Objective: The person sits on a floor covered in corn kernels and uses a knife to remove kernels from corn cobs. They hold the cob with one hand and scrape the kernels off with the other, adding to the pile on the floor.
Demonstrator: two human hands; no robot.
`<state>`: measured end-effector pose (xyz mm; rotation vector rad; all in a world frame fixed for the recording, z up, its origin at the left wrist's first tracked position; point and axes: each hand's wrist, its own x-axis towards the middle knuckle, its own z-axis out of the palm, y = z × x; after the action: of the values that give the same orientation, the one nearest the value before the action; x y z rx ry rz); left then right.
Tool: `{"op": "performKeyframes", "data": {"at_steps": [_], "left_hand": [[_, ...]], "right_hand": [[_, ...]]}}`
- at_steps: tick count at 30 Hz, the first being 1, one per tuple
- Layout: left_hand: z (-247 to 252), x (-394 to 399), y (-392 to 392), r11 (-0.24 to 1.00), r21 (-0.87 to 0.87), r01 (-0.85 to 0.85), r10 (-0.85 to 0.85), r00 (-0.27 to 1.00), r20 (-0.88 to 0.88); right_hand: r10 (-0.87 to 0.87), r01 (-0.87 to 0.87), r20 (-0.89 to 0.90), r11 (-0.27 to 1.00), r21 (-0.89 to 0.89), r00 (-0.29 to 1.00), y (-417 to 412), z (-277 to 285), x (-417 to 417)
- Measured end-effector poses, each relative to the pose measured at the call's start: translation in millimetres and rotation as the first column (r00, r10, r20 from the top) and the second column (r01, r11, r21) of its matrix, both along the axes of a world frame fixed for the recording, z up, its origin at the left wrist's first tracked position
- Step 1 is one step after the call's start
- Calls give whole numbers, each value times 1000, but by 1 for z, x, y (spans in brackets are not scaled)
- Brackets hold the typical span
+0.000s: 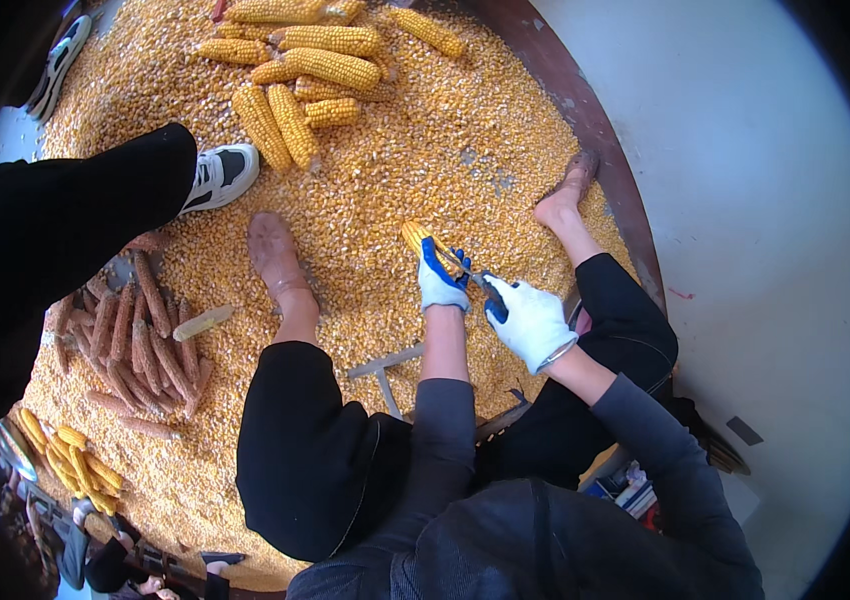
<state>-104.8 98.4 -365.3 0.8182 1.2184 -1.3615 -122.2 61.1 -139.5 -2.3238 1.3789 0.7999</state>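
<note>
My left hand, in a white glove with blue coating, grips a yellow ear of corn whose far tip sticks out past the fingers. My right hand, gloved the same way, is closed around a hand tool. Its narrow metal shaft slants across to the ear in my left hand. The glove hides most of the handle, so the exact kind of tool is unclear. Beneath both hands spreads a thick layer of loose corn kernels.
Whole ears of corn lie piled ahead, with more ears at lower left. Stripped cobs are heaped left. Another person's shoe rests among the kernels. A wooden frame is between my legs; a dark red rim curves along the right.
</note>
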Motion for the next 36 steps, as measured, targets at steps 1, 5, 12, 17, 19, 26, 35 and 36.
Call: {"op": "performKeyframes", "data": {"at_steps": [1, 5, 12, 17, 19, 26, 35, 36], "left_hand": [[5, -1, 0, 1000, 11, 11, -12, 999, 43], [3, -3, -2, 1000, -7, -13, 14, 999, 49], [3, -12, -17, 993, 84, -77, 71, 995, 70], [-55, -14, 8, 930, -294, -220, 243, 969, 43], [-70, 2, 11, 938, -232, -256, 260, 965, -14], [-8, 10, 42, 890, -303, -341, 220, 903, -370], [1, 15, 53, 683, -561, -467, 279, 877, -391], [13, 8, 47, 697, -563, -444, 252, 887, -388]], "right_hand": [[12, -11, -27, 999, 35, 1000, 0, -2, 0], [80, -73, -66, 992, 105, 995, -13, -7, 17], [108, -83, -145, 983, 165, 984, -21, -9, 14], [106, -83, -82, 966, 245, 991, -24, -68, 58], [185, -174, -24, 956, 234, 982, -11, -80, 72], [-122, 98, 82, 963, 249, 989, -42, -86, 17], [-930, 638, 123, 330, 695, 347, -51, -67, -31], [-839, 596, 338, 541, 593, 425, -38, -76, -53]]}}
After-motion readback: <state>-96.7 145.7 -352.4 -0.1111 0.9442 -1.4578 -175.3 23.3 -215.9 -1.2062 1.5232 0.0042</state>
